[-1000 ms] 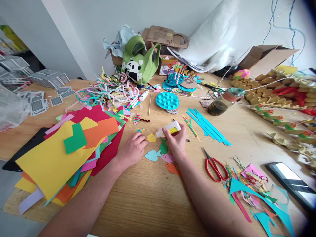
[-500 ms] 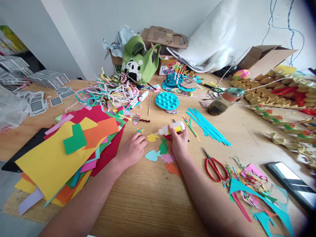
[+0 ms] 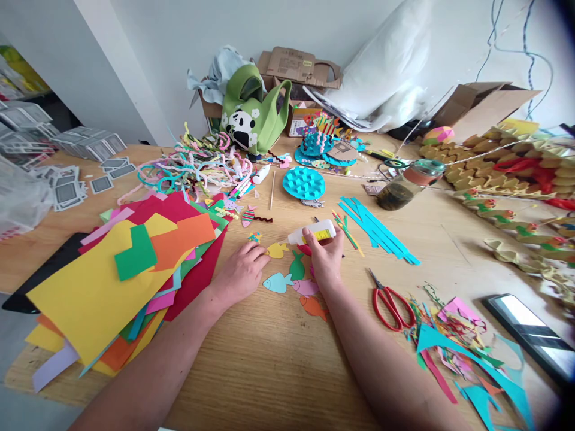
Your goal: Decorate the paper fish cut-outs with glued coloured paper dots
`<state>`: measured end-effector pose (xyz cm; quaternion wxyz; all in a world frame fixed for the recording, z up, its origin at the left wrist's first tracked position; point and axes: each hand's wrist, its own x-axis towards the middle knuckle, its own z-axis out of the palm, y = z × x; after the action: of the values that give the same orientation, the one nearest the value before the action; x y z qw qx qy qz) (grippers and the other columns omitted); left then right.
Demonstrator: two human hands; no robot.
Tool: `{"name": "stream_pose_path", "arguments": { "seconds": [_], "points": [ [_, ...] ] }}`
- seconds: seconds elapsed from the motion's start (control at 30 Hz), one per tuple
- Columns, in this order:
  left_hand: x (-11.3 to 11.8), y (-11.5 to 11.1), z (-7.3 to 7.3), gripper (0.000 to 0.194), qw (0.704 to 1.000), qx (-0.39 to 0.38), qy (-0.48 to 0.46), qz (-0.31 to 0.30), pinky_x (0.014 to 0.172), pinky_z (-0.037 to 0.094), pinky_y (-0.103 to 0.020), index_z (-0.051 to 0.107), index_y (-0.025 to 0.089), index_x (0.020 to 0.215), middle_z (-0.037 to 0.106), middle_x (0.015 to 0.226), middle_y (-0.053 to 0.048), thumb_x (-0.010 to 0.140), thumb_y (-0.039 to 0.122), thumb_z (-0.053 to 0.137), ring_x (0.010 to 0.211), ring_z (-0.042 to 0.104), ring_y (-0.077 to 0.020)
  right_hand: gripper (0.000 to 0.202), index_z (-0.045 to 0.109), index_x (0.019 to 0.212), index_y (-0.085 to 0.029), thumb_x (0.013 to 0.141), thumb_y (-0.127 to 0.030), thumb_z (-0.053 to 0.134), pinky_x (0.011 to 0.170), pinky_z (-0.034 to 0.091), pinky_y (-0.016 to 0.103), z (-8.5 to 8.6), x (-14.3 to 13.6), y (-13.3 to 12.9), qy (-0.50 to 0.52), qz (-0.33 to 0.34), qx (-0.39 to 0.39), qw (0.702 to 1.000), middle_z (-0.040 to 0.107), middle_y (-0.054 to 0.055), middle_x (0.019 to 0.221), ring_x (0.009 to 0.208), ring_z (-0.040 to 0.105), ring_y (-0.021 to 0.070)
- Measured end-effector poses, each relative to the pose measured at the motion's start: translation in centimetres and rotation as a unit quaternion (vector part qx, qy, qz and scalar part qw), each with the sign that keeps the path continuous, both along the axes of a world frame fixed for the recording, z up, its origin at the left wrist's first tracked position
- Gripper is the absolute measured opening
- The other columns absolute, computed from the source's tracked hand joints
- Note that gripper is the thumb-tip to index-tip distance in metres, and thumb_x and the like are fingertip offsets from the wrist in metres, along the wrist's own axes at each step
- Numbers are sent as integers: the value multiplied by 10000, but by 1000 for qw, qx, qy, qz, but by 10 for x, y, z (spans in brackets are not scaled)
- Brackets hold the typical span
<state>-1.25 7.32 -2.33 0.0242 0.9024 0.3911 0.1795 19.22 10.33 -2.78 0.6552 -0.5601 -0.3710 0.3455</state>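
My right hand (image 3: 327, 254) is wrapped round a white glue bottle (image 3: 314, 232) with a yellow label, tilted so its nozzle points left at a yellow paper fish (image 3: 277, 250). The fingertips of my left hand (image 3: 240, 269) press at the left end of that fish, on the table; whether they pinch it is hidden. Just below lie a light blue fish (image 3: 277, 282), a green fish (image 3: 297, 266), a pink fish (image 3: 305, 288) and an orange fish (image 3: 313, 307). A red shape beside the bottle is partly covered by my right hand.
Red scissors (image 3: 393, 306) and paper scraps (image 3: 471, 359) lie to the right, near a phone (image 3: 530, 335). Coloured paper (image 3: 90, 281) is piled at the left. Blue strips (image 3: 377, 230), a blue disc (image 3: 304, 183) and a jar (image 3: 411, 184) stand farther back.
The glue bottle and my right hand have shifted very slightly; my left hand and the paper fish stay where they were.
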Motion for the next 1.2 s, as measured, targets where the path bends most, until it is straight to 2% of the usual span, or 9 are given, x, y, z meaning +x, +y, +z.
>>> {"name": "stream_pose_path", "arguments": {
  "seconds": [0.47,0.77,1.0,1.2],
  "points": [
    [0,0,0,391,1000,2,1,-1,1046,473,-448,649,155,1084,638,1147,-83,781,-36,493,1162,506,-253,620,412,1014,-239,618,-488,819,564,537,297,-2,-2,-1,-18,20,-9,1000,541,-33,821,681,578,152],
    [1,0,0,407,1000,2,-5,-1,1050,469,-456,648,175,1083,637,1148,-76,774,-40,493,1169,510,-252,653,414,1054,-239,612,-494,822,591,540,322,-10,1,1,-39,22,-14,999,550,-15,868,709,581,166],
    [0,0,0,394,1000,-1,-2,-2,1048,472,-460,647,161,1087,637,1152,-82,777,-33,501,1167,508,-259,643,411,1056,-237,625,-483,820,625,546,341,-9,1,1,-33,30,-11,999,550,-17,864,729,590,174],
    [0,0,0,424,1000,-10,-10,-3,1048,472,-471,652,163,1099,636,1157,-89,758,-43,505,1174,503,-255,615,432,1034,-231,630,-493,816,619,543,312,-7,2,1,-10,19,-12,1000,564,-32,828,734,598,164]
  ]
}}
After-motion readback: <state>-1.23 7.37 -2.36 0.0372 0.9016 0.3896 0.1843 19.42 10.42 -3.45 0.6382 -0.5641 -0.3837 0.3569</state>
